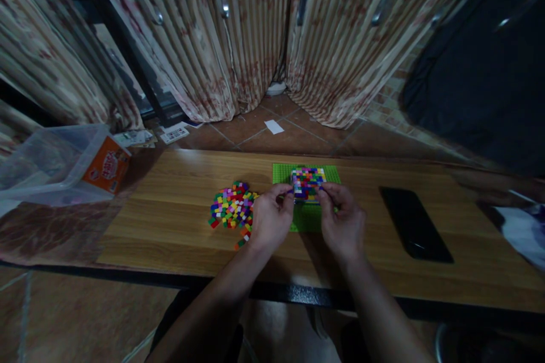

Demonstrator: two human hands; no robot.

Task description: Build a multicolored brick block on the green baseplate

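Observation:
A block of small multicoloured toy bricks [307, 182] stands on a green studded baseplate [279, 171] on the table. At the block's left edge is my left hand [272, 215], thumb and forefinger pinched together. My right hand [344, 221] is at the right edge, also in a pinch. Small dark blue or purple bits show at both sets of fingertips, too small to tell whether they are loose bricks or part of the block. Left of my left hand lies a loose pile of coloured bricks [232, 205], partly hidden by that hand.
A black flat slab like a phone or tablet [415, 224] lies on the wooden table [170, 210] to the right. Beyond the table's left end stands a clear plastic bin [63, 147] with an orange label. Striped curtains [255, 39] hang behind, and papers [174, 134] lie on the floor.

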